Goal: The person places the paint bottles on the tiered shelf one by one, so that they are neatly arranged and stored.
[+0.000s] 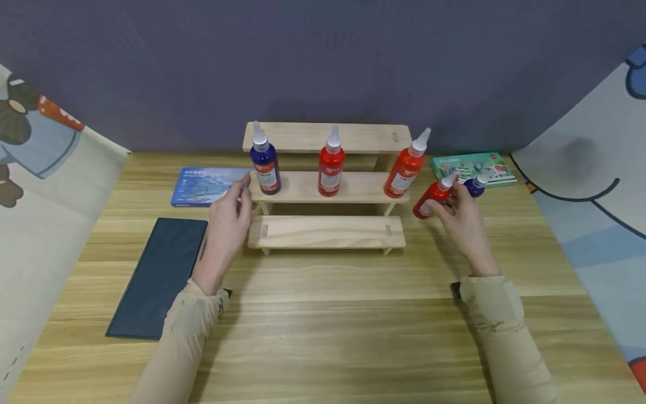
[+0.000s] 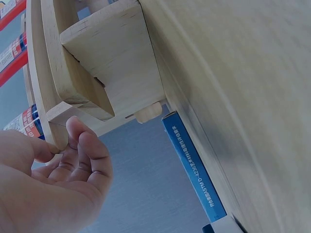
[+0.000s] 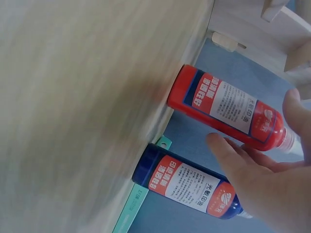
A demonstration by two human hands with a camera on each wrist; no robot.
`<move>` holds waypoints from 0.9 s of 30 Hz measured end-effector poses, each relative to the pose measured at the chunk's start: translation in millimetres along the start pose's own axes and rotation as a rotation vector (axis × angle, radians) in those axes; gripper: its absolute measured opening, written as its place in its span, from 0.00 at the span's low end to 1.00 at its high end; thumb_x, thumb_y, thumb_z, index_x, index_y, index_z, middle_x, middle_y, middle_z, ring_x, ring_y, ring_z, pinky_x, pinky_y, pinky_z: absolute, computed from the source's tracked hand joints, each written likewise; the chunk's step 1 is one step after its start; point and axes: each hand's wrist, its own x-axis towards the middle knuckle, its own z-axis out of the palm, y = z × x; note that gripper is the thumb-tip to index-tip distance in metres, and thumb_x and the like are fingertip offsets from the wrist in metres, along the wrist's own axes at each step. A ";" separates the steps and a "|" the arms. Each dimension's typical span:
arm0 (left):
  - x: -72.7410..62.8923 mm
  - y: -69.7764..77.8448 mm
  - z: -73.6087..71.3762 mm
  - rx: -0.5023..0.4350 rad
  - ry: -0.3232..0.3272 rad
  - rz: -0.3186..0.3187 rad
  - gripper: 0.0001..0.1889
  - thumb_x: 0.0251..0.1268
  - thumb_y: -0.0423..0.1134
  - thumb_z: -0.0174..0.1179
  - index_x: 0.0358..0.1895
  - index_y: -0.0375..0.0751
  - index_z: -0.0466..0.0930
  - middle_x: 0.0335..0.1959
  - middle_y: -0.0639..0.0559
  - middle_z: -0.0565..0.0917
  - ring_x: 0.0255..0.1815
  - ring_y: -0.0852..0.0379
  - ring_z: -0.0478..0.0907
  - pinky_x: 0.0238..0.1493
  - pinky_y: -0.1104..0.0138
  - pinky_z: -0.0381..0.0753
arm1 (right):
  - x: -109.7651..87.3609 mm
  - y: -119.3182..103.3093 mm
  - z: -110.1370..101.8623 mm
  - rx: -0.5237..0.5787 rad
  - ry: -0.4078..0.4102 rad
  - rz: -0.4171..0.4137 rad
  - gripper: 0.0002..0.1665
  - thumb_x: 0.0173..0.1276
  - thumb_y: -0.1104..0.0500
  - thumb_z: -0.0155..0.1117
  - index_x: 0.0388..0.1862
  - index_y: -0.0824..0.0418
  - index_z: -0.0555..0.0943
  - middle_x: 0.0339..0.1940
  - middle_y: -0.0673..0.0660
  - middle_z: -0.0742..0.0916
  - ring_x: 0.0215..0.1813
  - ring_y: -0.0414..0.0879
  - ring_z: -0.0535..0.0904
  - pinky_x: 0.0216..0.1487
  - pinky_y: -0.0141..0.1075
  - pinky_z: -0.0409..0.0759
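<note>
Pinching the wooden stand (image 1: 327,231), the left hand (image 1: 227,219) could, I fear, tug and topple the shelved bottles (image 1: 330,175); the right hand (image 1: 465,217), gripping the red bottle (image 3: 228,108) just beside the stand, might swing into the blue bottle (image 3: 187,184).

A plain, dark blue-grey wall (image 1: 323,56) spans the top of my view, meeting the back edge of my wood-grain table (image 1: 323,336), which fills the lower middle. At the left of the frame I see a pale left panel (image 1: 65,196) printed with brown shapes and an orange carrot-like figure (image 1: 60,113) at upper left. At the right, another pale panel (image 1: 605,140) carries a black curved line (image 1: 560,200) and light-blue areas, with a red patch (image 1: 640,373) at lower right. I cannot tell whether these panels are walls or floor. Soft shadows lie across my tabletop.
</note>
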 end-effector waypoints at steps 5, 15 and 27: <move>0.1 0.2 0.2 0.000 -0.002 0.006 0.22 0.89 0.36 0.45 0.73 0.32 0.78 0.32 0.38 0.89 0.18 0.53 0.75 0.19 0.68 0.68 | 1.1 -0.7 1.7 0.002 -0.003 0.016 0.34 0.82 0.60 0.65 0.74 0.78 0.65 0.68 0.78 0.78 0.66 0.70 0.80 0.64 0.52 0.80; -0.5 0.0 0.0 0.001 -0.008 0.001 0.22 0.89 0.36 0.45 0.73 0.31 0.77 0.31 0.39 0.89 0.17 0.55 0.75 0.19 0.68 0.68 | 0.4 2.0 2.7 -0.048 0.050 0.009 0.28 0.83 0.59 0.64 0.70 0.78 0.70 0.63 0.77 0.81 0.58 0.67 0.82 0.47 0.22 0.71; -0.8 -0.4 0.4 0.005 -0.006 -0.001 0.22 0.89 0.37 0.45 0.73 0.32 0.78 0.32 0.39 0.89 0.17 0.56 0.74 0.19 0.68 0.68 | -1.0 -2.6 4.0 -0.066 0.060 0.020 0.27 0.82 0.61 0.65 0.70 0.78 0.71 0.63 0.76 0.82 0.59 0.68 0.83 0.60 0.54 0.82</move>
